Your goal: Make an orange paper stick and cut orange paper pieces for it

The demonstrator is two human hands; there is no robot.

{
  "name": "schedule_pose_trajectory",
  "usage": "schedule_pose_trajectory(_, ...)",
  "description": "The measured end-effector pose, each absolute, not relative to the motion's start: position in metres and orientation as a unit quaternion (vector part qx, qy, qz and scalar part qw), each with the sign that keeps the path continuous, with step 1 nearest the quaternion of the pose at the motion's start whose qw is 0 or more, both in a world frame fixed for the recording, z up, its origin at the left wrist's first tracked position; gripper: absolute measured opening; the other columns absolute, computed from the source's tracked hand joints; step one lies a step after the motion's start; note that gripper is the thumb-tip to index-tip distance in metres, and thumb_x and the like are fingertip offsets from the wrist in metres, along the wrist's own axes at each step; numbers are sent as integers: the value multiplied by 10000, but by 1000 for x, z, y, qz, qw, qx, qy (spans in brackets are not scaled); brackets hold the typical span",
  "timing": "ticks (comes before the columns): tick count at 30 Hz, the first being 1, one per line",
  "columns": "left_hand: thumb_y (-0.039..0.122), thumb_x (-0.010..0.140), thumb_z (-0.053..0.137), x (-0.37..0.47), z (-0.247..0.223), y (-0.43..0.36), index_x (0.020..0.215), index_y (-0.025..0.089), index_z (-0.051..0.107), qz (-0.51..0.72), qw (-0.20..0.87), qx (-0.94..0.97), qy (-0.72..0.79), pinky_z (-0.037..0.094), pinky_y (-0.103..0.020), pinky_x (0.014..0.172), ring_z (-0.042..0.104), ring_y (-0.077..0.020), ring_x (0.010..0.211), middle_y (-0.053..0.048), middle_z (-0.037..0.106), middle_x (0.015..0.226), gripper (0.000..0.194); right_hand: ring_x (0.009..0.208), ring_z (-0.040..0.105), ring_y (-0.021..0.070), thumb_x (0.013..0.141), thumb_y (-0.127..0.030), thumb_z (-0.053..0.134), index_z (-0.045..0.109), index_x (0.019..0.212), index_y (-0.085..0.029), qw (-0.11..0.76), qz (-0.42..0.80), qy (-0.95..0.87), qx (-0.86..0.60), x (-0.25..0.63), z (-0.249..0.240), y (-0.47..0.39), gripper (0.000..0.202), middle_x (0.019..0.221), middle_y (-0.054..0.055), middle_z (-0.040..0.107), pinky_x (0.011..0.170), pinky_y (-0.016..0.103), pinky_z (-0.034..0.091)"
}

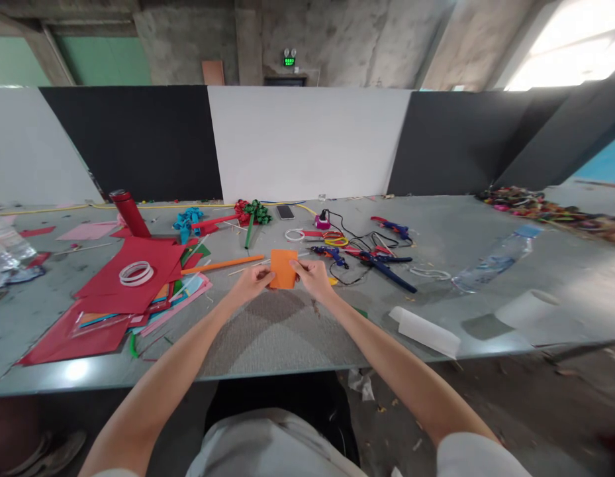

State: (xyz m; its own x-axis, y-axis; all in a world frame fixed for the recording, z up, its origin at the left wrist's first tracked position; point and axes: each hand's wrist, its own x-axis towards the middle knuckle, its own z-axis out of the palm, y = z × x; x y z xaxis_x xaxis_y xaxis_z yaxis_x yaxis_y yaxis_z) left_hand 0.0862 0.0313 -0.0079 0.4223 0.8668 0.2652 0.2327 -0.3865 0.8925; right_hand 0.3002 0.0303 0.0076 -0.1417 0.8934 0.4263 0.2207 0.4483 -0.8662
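Observation:
A small rectangle of orange paper (284,269) is held upright above the table between my two hands. My left hand (255,281) pinches its left edge. At the opposite edge, the thumb and fingers of my right hand (312,277) are closed on the paper near its upper right. Just left of the paper lies a rolled orange paper stick (222,264). Beyond my right hand is a blue glue gun (331,254) with its black cable.
Red paper sheets (133,268) with a tape roll (136,273) spread at left, near a red flask (130,213). Ribbon flowers (255,212) and a phone (285,212) lie behind. A plastic bottle (498,258), white roll (528,307) and another glue gun (394,228) are at right.

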Motion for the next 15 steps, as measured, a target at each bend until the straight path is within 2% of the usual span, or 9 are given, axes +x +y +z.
schedule_pose_trajectory(2,507,902,606,88,-7,30,934,138,665,376,457,720,362,536,-282,642,708,-186,667,-64,715,780,375,484,416,129,851,-707,544,443,503,-215,514,325,-679,-411,299,6,31,611,486,-10,447,496,267,318)
schedule_pose_trajectory(5,508,886,630,89,-5,28,849,134,662,376,474,708,363,556,-294,646,713,-196,649,-63,703,697,377,498,422,130,856,-704,543,462,516,-210,520,309,-676,-420,298,2,34,605,496,-9,460,510,265,320)
schedule_pose_trajectory(9,468,912,601,88,-1,27,812,145,660,404,442,706,377,561,-286,626,710,-192,625,-58,709,686,343,506,422,129,872,-688,531,505,526,-201,501,306,-683,-434,299,-4,39,599,495,-8,484,526,267,312)
schedule_pose_trajectory(15,461,920,606,86,-2,29,892,141,699,426,394,714,392,554,-271,618,711,-185,624,-61,729,714,335,473,411,116,838,-687,575,545,503,-193,425,340,-723,-426,298,-5,40,598,482,-3,524,511,263,300)
